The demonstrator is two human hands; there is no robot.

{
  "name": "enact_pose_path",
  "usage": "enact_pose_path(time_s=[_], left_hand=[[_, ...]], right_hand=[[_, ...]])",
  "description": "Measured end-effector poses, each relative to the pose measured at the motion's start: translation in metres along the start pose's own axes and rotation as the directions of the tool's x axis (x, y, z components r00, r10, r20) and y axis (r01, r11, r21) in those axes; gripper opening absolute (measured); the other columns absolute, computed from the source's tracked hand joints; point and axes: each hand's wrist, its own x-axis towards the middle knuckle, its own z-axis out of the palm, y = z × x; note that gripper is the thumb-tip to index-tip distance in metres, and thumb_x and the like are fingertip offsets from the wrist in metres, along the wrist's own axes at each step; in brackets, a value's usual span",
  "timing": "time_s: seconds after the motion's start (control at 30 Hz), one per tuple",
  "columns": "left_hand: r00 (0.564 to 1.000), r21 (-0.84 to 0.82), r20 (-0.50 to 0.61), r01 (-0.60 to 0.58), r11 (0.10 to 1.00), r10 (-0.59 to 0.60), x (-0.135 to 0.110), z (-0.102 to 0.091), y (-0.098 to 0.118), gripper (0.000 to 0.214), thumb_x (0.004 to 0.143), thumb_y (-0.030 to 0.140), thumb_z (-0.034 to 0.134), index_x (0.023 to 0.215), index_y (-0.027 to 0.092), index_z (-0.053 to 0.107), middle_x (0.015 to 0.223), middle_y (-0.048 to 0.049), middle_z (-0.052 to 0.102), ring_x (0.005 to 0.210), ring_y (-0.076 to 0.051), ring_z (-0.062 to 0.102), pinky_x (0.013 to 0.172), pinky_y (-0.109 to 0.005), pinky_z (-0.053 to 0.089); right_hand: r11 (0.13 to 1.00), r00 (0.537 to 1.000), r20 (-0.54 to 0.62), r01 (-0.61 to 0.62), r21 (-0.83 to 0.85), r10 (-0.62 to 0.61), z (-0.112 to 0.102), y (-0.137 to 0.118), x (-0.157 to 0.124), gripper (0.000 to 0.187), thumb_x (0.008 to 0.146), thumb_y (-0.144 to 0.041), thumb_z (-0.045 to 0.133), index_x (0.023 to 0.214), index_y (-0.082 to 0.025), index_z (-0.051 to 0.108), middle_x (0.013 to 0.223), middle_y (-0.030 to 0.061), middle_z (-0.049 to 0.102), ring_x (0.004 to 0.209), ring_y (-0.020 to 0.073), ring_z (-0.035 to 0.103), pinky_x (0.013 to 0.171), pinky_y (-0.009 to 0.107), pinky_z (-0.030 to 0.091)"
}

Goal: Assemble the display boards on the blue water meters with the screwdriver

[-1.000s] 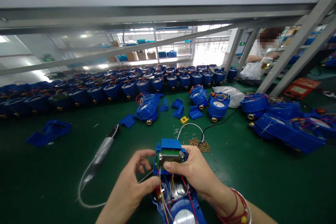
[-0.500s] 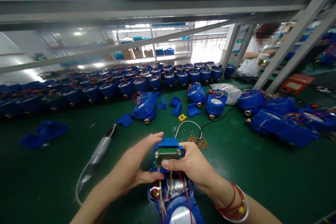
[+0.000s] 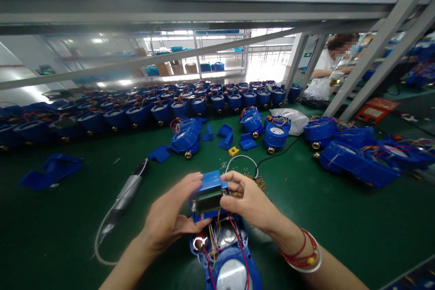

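Note:
Between my two hands is a blue plastic housing [image 3: 211,181] with a green circuit board and display [image 3: 209,201] in it, tilted to one side. My left hand [image 3: 171,210] grips its left edge, thumb below and fingers above. On the right edge, my right hand [image 3: 249,199] pinches it with thumb and fingers. Red, yellow and white wires [image 3: 212,240] run from the board down into an open blue water meter body [image 3: 249,263] on the bench below. The meter shows a round pale dial [image 3: 233,276] and a shiny round part at its upper left.
Rows of blue meters [image 3: 163,112] line the back of the green bench [image 3: 74,231]. An electric screwdriver [image 3: 129,190] with a cable lies left. Brass screws [image 3: 261,184], a yellow piece [image 3: 233,151] and blue brackets [image 3: 248,142] lie ahead. Several meters [image 3: 356,158] lie right; a person [image 3: 328,61] sits beyond the frame.
The housing has tilted, its right side rising. My right thumb has moved from the display's face to its right edge.

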Motion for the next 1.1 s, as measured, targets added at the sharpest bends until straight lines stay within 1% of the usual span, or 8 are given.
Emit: enact_pose_path(time_s=[0.13,0.23,0.4,0.53,0.7,0.87,0.97,1.1], left_hand=[[0.998,0.041,-0.062,0.004,0.999,-0.001,-0.006,-0.002,0.002,0.077,0.070,0.042,0.073,0.134,0.019,0.036,0.118,-0.0141,0.063,0.104,-0.027,0.064,0.090,-0.038,0.054],[0.994,0.114,-0.078,-0.068,0.991,0.077,-0.004,-0.005,0.004,0.085,0.068,0.038,0.076,0.137,0.016,0.032,0.120,-0.0159,0.062,0.105,-0.028,0.063,0.092,-0.039,0.054],[0.976,0.190,-0.049,-0.201,0.961,0.214,0.004,-0.016,0.007,0.086,0.067,0.032,0.078,0.137,0.009,0.034,0.121,-0.0190,0.059,0.112,-0.027,0.059,0.098,-0.037,0.049],[0.973,0.194,-0.012,-0.226,0.955,0.232,0.003,-0.024,0.008,0.083,0.068,0.026,0.078,0.136,0.010,0.034,0.124,-0.0185,0.058,0.114,-0.028,0.057,0.099,-0.040,0.049],[0.983,0.167,-0.002,-0.179,0.970,0.182,-0.006,-0.027,0.010,0.084,0.070,0.030,0.076,0.139,0.016,0.031,0.127,-0.0157,0.057,0.115,-0.029,0.057,0.095,-0.045,0.051],[0.979,0.145,-0.030,-0.193,0.970,0.199,-0.012,-0.029,0.022,0.075,0.074,0.022,0.073,0.138,0.015,0.034,0.132,-0.0154,0.053,0.119,-0.030,0.053,0.096,-0.046,0.050],[0.985,0.132,-0.091,-0.131,0.983,0.143,-0.013,-0.031,0.034,0.058,0.085,0.012,0.057,0.138,0.017,0.036,0.136,-0.0131,0.050,0.122,-0.030,0.050,0.096,-0.050,0.049],[0.982,0.184,-0.134,-0.106,0.977,0.132,-0.018,-0.036,0.041,0.054,0.086,0.008,0.052,0.137,0.018,0.038,0.140,-0.0087,0.046,0.121,-0.029,0.051,0.098,-0.049,0.048]], right_hand=[[0.972,0.990,0.104,0.120,-0.201,-0.100,-0.013,0.003,-0.004,0.035,0.090,-0.048,0.049,0.100,-0.016,0.060,0.081,0.0018,0.062,0.072,0.0117,0.057,0.070,0.026,0.046],[0.933,0.964,0.261,0.130,-0.336,-0.040,-0.013,0.002,-0.008,0.025,0.085,-0.037,0.060,0.097,-0.015,0.063,0.077,0.0001,0.060,0.070,0.0121,0.054,0.071,0.027,0.046],[0.949,0.905,0.425,0.118,-0.293,0.019,-0.006,-0.007,-0.014,0.025,0.079,-0.028,0.065,0.099,-0.012,0.065,0.086,0.0032,0.063,0.079,0.0156,0.056,0.078,0.031,0.047],[0.943,0.948,0.315,0.065,-0.325,0.043,0.000,-0.004,-0.017,0.027,0.079,-0.033,0.065,0.098,-0.014,0.067,0.087,0.0038,0.066,0.078,0.0164,0.058,0.077,0.031,0.048],[0.842,0.989,0.146,0.093,-0.531,-0.017,0.011,0.001,-0.024,0.014,0.077,-0.024,0.062,0.085,-0.014,0.067,0.074,0.0011,0.064,0.064,0.0135,0.053,0.063,0.026,0.046],[0.706,0.988,0.112,0.155,-0.691,-0.107,0.017,-0.001,-0.029,0.017,0.069,-0.012,0.056,0.085,-0.015,0.061,0.074,0.0008,0.062,0.060,0.0119,0.048,0.058,0.023,0.042],[0.618,0.982,0.108,0.182,-0.765,-0.156,0.018,-0.001,-0.030,0.017,0.066,-0.010,0.057,0.082,-0.016,0.058,0.073,0.0003,0.060,0.061,0.0121,0.047,0.058,0.024,0.040],[0.708,0.963,0.258,0.234,-0.666,-0.076,0.012,0.000,-0.028,0.008,0.073,-0.013,0.057,0.081,-0.017,0.058,0.071,-0.0027,0.055,0.060,0.0097,0.044,0.057,0.021,0.038]])
